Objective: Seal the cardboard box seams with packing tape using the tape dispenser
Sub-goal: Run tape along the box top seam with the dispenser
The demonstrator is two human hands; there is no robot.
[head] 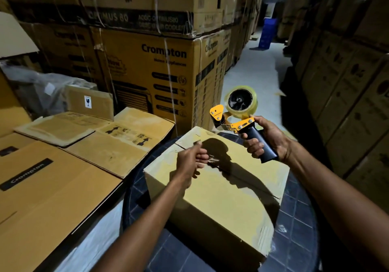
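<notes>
A plain cardboard box (pixel 223 196) sits on a dark round table (pixel 301 238), its top flaps closed along a centre seam. My right hand (pixel 264 140) grips the dark handle of a yellow tape dispenser (pixel 235 114), holding it in the air above the box's far right corner. Its roll of clear tape (pixel 241 99) faces up and away. My left hand (pixel 190 159) hovers over the box's far left part with fingers curled. It seems to pinch a crumpled bit of clear tape (pixel 213 160) at the fingertips. The hands' shadows darken the box top.
Flattened cartons (pixel 63 166) lie stacked to the left of the table. Tall stacks of printed cartons (pixel 160 71) rise behind, and more boxes (pixel 347 82) line the right. A pale floor aisle (pixel 259 78) runs back between them toward a blue crate (pixel 267 34).
</notes>
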